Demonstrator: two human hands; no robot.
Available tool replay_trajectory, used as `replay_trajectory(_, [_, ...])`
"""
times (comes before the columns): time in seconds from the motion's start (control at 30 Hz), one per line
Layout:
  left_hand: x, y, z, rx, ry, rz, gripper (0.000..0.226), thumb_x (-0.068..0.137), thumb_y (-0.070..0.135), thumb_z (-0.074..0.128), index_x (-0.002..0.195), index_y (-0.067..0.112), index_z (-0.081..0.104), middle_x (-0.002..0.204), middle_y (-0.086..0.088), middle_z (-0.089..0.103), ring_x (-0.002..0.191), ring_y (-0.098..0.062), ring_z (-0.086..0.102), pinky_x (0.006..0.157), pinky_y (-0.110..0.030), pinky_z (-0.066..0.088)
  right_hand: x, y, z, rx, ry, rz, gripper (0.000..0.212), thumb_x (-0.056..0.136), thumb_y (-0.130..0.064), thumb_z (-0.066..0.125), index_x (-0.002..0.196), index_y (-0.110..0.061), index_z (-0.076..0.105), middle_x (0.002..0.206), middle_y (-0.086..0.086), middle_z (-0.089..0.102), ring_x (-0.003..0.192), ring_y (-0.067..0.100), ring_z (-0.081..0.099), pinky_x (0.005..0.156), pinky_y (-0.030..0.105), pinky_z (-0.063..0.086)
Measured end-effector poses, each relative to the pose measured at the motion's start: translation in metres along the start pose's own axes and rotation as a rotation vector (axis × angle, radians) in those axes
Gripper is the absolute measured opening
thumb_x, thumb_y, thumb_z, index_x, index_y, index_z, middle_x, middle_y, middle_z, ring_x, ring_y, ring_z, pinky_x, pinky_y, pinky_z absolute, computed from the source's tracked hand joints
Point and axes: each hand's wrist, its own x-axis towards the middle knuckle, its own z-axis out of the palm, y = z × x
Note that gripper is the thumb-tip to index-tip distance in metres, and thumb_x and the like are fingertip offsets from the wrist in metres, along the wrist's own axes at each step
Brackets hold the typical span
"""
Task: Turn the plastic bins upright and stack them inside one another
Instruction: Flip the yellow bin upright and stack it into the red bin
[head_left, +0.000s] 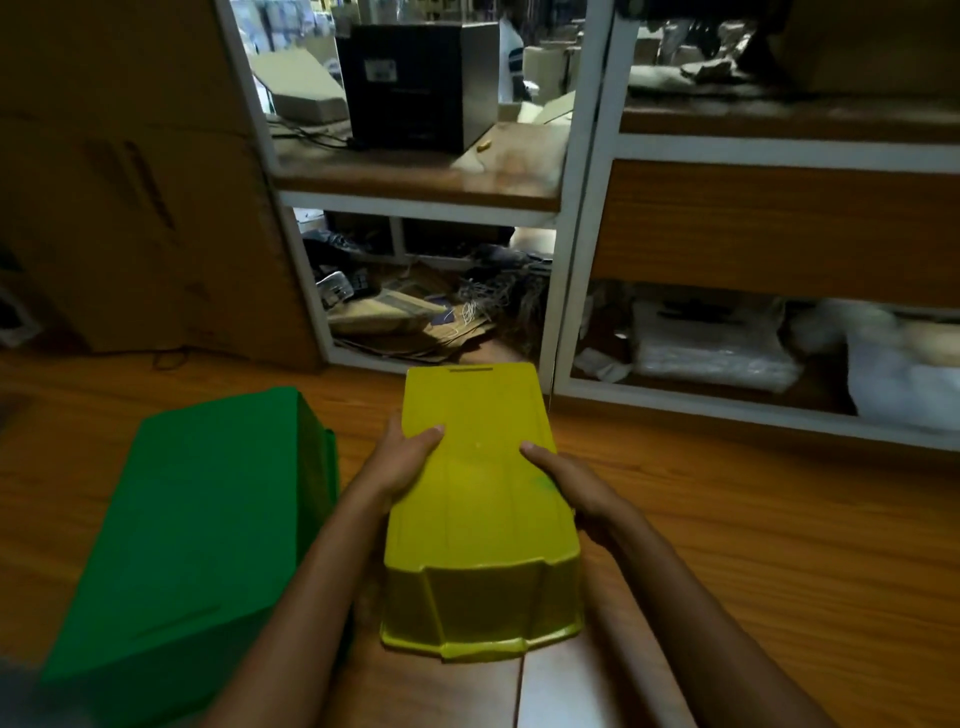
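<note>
A yellow plastic bin (478, 514) lies upside down on the wooden floor in the middle, its flat base facing up. My left hand (402, 457) grips its left side, thumb on the base. On the opposite side my right hand (569, 480) holds the bin the same way. A larger green plastic bin (192, 525) lies upside down just to the left, close to my left forearm and untouched.
White-framed shelves (579, 208) stand directly behind the yellow bin, holding a black box (415, 85), papers, cables and plastic bags. A big cardboard box (135, 182) stands at the back left. Wooden floor (753, 519) stretches to the right.
</note>
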Motion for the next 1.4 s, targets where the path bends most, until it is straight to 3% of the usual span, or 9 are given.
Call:
replay_trajectory(0.17, [-0.006, 0.006, 0.025, -0.072, -0.003, 0.051, 0.033, 0.1, 0.022, 0.058, 0.13, 0.019, 0.045, 0.117, -0.007, 0.062, 0.099, -0.023, 0.063, 0.076, -0.032, 0.053, -0.015, -0.017, -0.012, -0.005, 0.056, -0.006, 0.035, 0.099, -0.037, 0.056, 0.121, -0.011, 0.063, 0.098, 0.002, 0.073, 0.075, 0.011, 0.072, 0.055, 0.018, 0.056])
replay_trajectory(0.3, [-0.01, 0.011, 0.056, -0.171, -0.052, 0.086, 0.027, 0.102, 0.028, 0.054, 0.127, 0.021, 0.052, 0.11, -0.001, 0.066, 0.089, -0.014, 0.065, 0.063, -0.027, 0.052, -0.04, -0.047, -0.035, -0.321, 0.228, -0.009, 0.098, 0.073, -0.081, 0.057, 0.142, -0.013, 0.046, 0.134, 0.013, 0.062, 0.118, 0.034, 0.062, 0.102, 0.05, 0.05])
replay_trajectory(0.53, [-0.019, -0.022, 0.12, -0.154, -0.105, 0.066, 0.048, 0.097, 0.055, 0.042, 0.117, 0.018, 0.066, 0.111, -0.012, 0.074, 0.095, -0.023, 0.073, 0.085, -0.042, 0.059, -0.096, -0.071, -0.056, -1.261, 0.508, -0.305, 0.041, 0.104, -0.049, 0.022, 0.127, -0.028, 0.049, 0.122, 0.008, 0.062, 0.112, 0.032, 0.058, 0.09, 0.043, 0.043])
replay_trajectory(0.63, [-0.017, -0.035, 0.124, 0.017, -0.012, 0.138, 0.051, 0.097, 0.063, 0.04, 0.119, 0.024, 0.064, 0.119, -0.003, 0.07, 0.109, -0.021, 0.066, 0.097, -0.04, 0.051, -0.091, -0.06, -0.058, -1.301, 0.398, -0.196, 0.064, 0.096, -0.069, 0.021, 0.153, -0.041, 0.019, 0.162, 0.008, 0.023, 0.147, 0.037, 0.024, 0.116, 0.064, 0.022])
replay_trajectory(0.77, [-0.035, 0.01, 0.117, -0.197, 0.075, 0.299, 0.019, 0.105, 0.033, 0.043, 0.112, 0.028, 0.061, 0.111, 0.002, 0.068, 0.108, -0.022, 0.065, 0.095, -0.047, 0.052, -0.075, -0.051, -0.053, -1.05, 0.371, -0.023, 0.106, 0.078, -0.09, 0.026, 0.157, -0.032, -0.015, 0.164, 0.009, -0.027, 0.152, 0.045, -0.001, 0.117, 0.065, 0.017])
replay_trajectory(1.0, [-0.039, 0.04, 0.101, 0.042, -0.048, 0.354, 0.053, 0.101, 0.035, 0.052, 0.151, 0.025, 0.037, 0.155, 0.003, 0.032, 0.132, -0.014, 0.04, 0.097, -0.031, 0.036, -0.066, -0.068, -0.029, -0.863, 0.337, -0.087, 0.086, 0.102, -0.039, 0.047, 0.157, -0.007, -0.011, 0.168, 0.014, 0.006, 0.145, 0.034, 0.034, 0.113, 0.045, 0.035])
replay_trajectory(1.13, [-0.039, 0.032, 0.097, 0.29, -0.033, 0.452, 0.055, 0.103, 0.035, 0.047, 0.155, 0.025, 0.031, 0.165, -0.001, 0.013, 0.146, -0.013, 0.02, 0.103, -0.023, 0.022, -0.061, -0.071, -0.027, -0.822, 0.465, -0.139, 0.05, 0.099, -0.018, 0.05, 0.146, -0.008, 0.035, 0.138, 0.013, 0.054, 0.122, 0.028, 0.055, 0.102, 0.044, 0.048])
replay_trajectory(1.3, [-0.028, 0.033, 0.074, 0.623, 0.025, 0.691, 0.04, 0.106, 0.03, 0.041, 0.144, 0.023, 0.048, 0.157, 0.001, 0.038, 0.147, -0.012, 0.027, 0.122, -0.037, 0.021, -0.056, -0.078, -0.013, -0.791, 0.548, -0.292, 0.011, 0.095, -0.014, 0.049, 0.1, -0.013, 0.058, 0.096, 0.006, 0.063, 0.093, 0.03, 0.062, 0.08, 0.047, 0.054])
replay_trajectory(1.4, [-0.027, 0.04, 0.05, 0.656, 0.109, 0.635, 0.037, 0.104, 0.041, 0.043, 0.131, 0.021, 0.059, 0.127, 0.001, 0.062, 0.122, -0.021, 0.056, 0.097, -0.035, 0.044, -0.051, -0.078, 0.003, -0.717, 0.474, -0.466, 0.023, 0.098, -0.016, 0.046, 0.112, -0.013, 0.064, 0.112, 0.013, 0.069, 0.103, 0.034, 0.063, 0.088, 0.049, 0.052])
